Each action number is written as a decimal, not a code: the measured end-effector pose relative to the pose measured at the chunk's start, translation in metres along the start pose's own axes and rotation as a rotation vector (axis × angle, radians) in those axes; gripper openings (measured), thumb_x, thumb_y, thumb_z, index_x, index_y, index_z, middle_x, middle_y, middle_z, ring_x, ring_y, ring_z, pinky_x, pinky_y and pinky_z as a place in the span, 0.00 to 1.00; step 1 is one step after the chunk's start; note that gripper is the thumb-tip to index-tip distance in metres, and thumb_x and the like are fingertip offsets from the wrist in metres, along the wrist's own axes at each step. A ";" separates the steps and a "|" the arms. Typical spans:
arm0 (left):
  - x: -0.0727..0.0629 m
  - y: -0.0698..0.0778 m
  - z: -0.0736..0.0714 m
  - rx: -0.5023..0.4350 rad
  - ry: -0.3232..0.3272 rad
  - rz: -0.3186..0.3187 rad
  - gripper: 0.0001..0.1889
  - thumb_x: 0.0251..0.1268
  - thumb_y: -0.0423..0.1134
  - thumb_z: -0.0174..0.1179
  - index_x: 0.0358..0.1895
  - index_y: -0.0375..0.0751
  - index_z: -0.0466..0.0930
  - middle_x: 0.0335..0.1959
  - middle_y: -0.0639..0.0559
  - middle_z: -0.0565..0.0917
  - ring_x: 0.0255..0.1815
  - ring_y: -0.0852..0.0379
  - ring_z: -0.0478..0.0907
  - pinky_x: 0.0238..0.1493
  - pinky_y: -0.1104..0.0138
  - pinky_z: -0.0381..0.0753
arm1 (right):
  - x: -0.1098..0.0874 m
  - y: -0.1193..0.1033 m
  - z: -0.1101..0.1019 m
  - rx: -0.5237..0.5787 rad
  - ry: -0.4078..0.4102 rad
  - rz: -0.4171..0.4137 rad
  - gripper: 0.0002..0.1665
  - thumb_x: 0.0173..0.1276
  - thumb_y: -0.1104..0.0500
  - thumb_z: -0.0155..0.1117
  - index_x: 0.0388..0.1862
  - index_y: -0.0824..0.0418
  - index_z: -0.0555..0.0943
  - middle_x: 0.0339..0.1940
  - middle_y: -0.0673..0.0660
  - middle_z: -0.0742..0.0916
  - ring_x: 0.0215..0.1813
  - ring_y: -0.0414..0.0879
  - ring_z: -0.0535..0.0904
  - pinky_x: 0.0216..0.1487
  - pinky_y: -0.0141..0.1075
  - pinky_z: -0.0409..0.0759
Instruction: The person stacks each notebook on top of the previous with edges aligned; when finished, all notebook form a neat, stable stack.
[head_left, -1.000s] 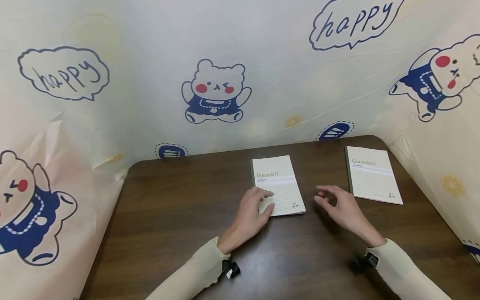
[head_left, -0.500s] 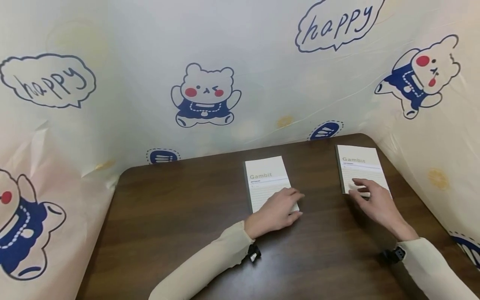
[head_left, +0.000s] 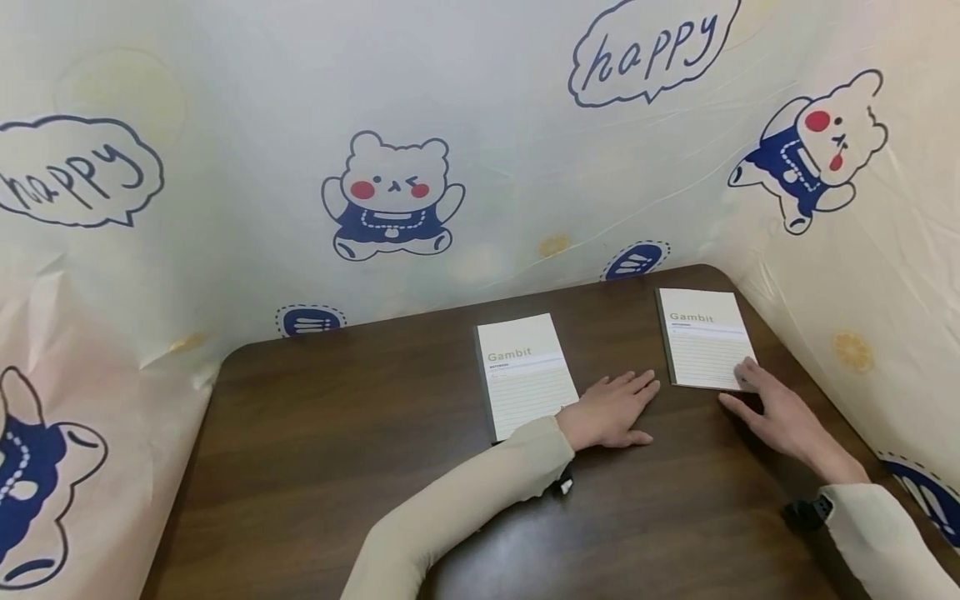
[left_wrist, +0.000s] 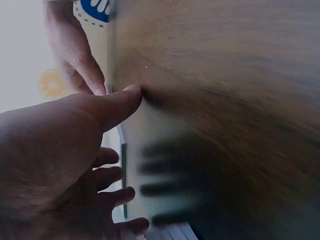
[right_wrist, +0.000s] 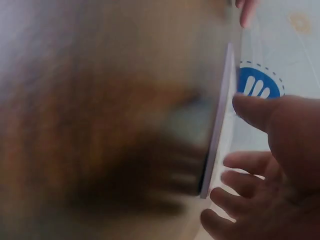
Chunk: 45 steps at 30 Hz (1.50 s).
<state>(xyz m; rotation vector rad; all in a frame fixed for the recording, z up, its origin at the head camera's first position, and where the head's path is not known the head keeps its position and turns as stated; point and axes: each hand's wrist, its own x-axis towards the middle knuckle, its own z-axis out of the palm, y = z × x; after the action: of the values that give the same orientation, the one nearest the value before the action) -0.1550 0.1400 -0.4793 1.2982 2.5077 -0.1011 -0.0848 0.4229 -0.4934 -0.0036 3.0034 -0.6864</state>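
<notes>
Two white notebooks with "Gambit" on their covers lie flat, dark spines to the left. My left hand (head_left: 609, 412) spreads its fingers low over the wood, between the left notebook (head_left: 522, 371) and the right notebook (head_left: 703, 337); its wrist and sleeve cover the left notebook's near right corner. At the right notebook's near right corner is my right hand (head_left: 787, 421), its fingertips over the corner and its thumb by the near edge. In the right wrist view the right hand's fingers (right_wrist: 245, 182) are loosely bent beside the notebook edge (right_wrist: 217, 130); whether they touch it I cannot tell.
Both notebooks stand on a dark brown wooden table (head_left: 322, 450) with rounded far corners. A pale sheet (head_left: 247, 167) printed with bears and "happy" bubbles hangs behind it and on both sides. Dark straps (head_left: 808, 512) sit at the wrists.
My left hand has moved right, off the left notebook's lower part and past its right edge, fingers spreading. The right hand has moved right to the other notebook's near corner. The view has shifted slightly.
</notes>
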 end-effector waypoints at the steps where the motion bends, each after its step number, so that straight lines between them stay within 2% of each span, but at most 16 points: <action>1: 0.004 0.002 -0.001 0.004 -0.003 -0.002 0.45 0.76 0.71 0.47 0.87 0.59 0.40 0.89 0.63 0.42 0.89 0.59 0.47 0.86 0.59 0.57 | -0.001 0.002 0.001 0.001 -0.033 0.003 0.48 0.82 0.43 0.57 0.79 0.81 0.57 0.80 0.83 0.57 0.78 0.82 0.55 0.69 0.74 0.61; 4: 0.018 0.008 -0.003 -0.006 -0.007 -0.014 0.46 0.74 0.75 0.43 0.87 0.61 0.38 0.88 0.65 0.39 0.89 0.60 0.44 0.86 0.59 0.56 | -0.002 0.003 0.002 0.008 -0.111 0.023 0.52 0.83 0.39 0.53 0.81 0.80 0.50 0.82 0.81 0.50 0.82 0.80 0.46 0.73 0.75 0.55; 9: 0.033 0.014 -0.006 -0.042 -0.012 -0.053 0.46 0.73 0.78 0.35 0.86 0.65 0.35 0.87 0.71 0.35 0.89 0.63 0.37 0.88 0.58 0.49 | -0.001 0.002 0.003 0.017 -0.125 0.028 0.53 0.83 0.38 0.52 0.81 0.78 0.49 0.83 0.80 0.49 0.82 0.80 0.46 0.72 0.76 0.55; 16: 0.039 0.015 -0.008 -0.036 -0.001 -0.079 0.44 0.74 0.77 0.35 0.86 0.64 0.40 0.87 0.70 0.41 0.89 0.64 0.40 0.88 0.57 0.49 | 0.001 -0.001 0.007 0.028 -0.111 0.010 0.52 0.83 0.39 0.52 0.81 0.79 0.49 0.84 0.79 0.48 0.83 0.79 0.44 0.72 0.76 0.54; 21: 0.037 0.016 -0.009 -0.039 -0.007 -0.098 0.44 0.73 0.78 0.35 0.86 0.64 0.41 0.87 0.70 0.42 0.89 0.64 0.41 0.88 0.59 0.50 | 0.001 -0.004 0.010 0.027 -0.110 0.013 0.53 0.83 0.39 0.52 0.81 0.78 0.48 0.84 0.78 0.47 0.82 0.79 0.45 0.72 0.76 0.55; 25: 0.029 0.020 -0.008 -0.023 -0.022 -0.116 0.45 0.72 0.78 0.37 0.86 0.64 0.43 0.87 0.70 0.43 0.89 0.64 0.41 0.87 0.60 0.52 | -0.005 -0.010 0.014 0.033 -0.112 0.007 0.52 0.82 0.39 0.53 0.82 0.77 0.49 0.84 0.78 0.48 0.83 0.79 0.45 0.72 0.76 0.55; 31: 0.010 0.034 -0.009 0.073 -0.056 -0.147 0.46 0.72 0.78 0.41 0.85 0.60 0.49 0.87 0.66 0.49 0.88 0.63 0.45 0.86 0.62 0.56 | -0.021 -0.027 0.024 0.034 -0.105 0.002 0.53 0.81 0.39 0.56 0.82 0.76 0.50 0.85 0.77 0.50 0.84 0.76 0.45 0.72 0.75 0.56; 38: -0.018 0.051 0.005 0.152 -0.033 -0.101 0.49 0.70 0.78 0.43 0.84 0.49 0.55 0.86 0.57 0.57 0.88 0.60 0.49 0.86 0.69 0.52 | -0.047 -0.047 0.035 0.053 -0.111 0.003 0.54 0.79 0.38 0.58 0.82 0.75 0.52 0.85 0.76 0.51 0.85 0.75 0.45 0.71 0.76 0.58; 45: -0.049 0.059 0.016 0.111 -0.002 -0.055 0.51 0.69 0.77 0.47 0.84 0.45 0.55 0.86 0.51 0.57 0.86 0.58 0.56 0.84 0.71 0.58 | -0.070 -0.059 0.045 0.068 -0.077 -0.007 0.53 0.78 0.40 0.61 0.82 0.75 0.53 0.85 0.76 0.53 0.86 0.73 0.46 0.72 0.75 0.58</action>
<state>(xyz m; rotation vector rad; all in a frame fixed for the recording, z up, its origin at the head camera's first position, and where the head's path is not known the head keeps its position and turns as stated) -0.0769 0.1325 -0.4747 1.2692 2.5696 -0.2575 -0.0128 0.3518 -0.5039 -0.0370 2.9067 -0.7698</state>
